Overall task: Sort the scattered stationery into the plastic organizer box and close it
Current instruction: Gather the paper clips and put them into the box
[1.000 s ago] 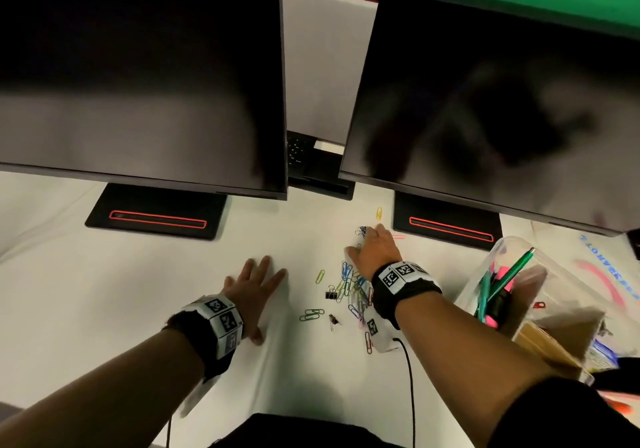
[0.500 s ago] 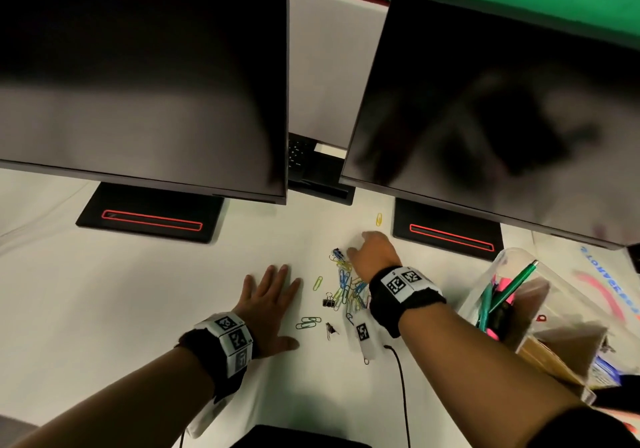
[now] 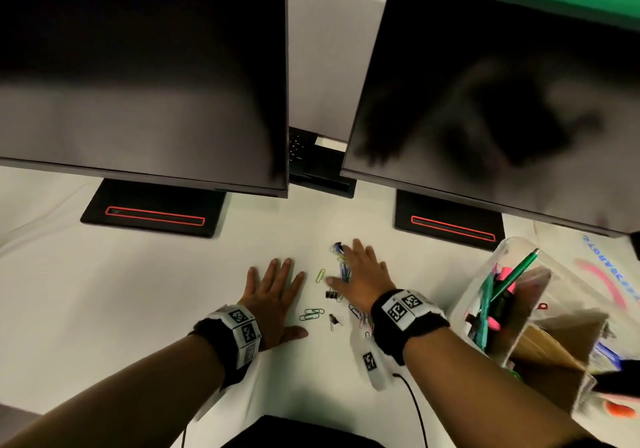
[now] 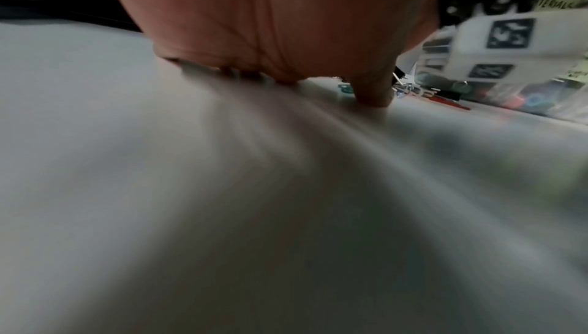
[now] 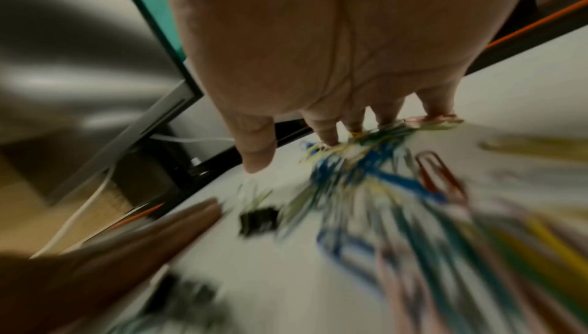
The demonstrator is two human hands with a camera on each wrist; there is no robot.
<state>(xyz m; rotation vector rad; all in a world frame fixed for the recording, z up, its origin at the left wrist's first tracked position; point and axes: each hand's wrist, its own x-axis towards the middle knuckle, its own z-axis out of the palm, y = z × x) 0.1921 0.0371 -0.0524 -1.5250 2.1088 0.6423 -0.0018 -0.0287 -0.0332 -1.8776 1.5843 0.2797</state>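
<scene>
Coloured paper clips [image 3: 343, 267] and small black binder clips [image 3: 331, 294] lie scattered on the white table [image 3: 138, 292]. My right hand [image 3: 360, 267] lies flat on the pile, its straight fingers pressing the clips [image 5: 366, 176] down; a red clip [image 5: 439, 176] and a binder clip [image 5: 257, 218] show under the palm. My left hand [image 3: 277, 285] rests flat on the table just left of a green clip [image 3: 320, 274], holding nothing. The clear plastic organizer box [image 3: 485, 274] stands open at the right with pens and highlighters inside.
Two dark monitors [image 3: 145, 67] hang over the back of the table on black bases [image 3: 152, 212]. A cardboard piece [image 3: 554, 354] sits in the box. A black cable [image 3: 415, 409] runs from my right wrist. Printed paper [image 3: 606, 274] lies at far right.
My right hand has slid back toward me across the pile, dragging clips along, and its fingers now lie flatter. My left hand stays flat, shifted slightly toward the clips.
</scene>
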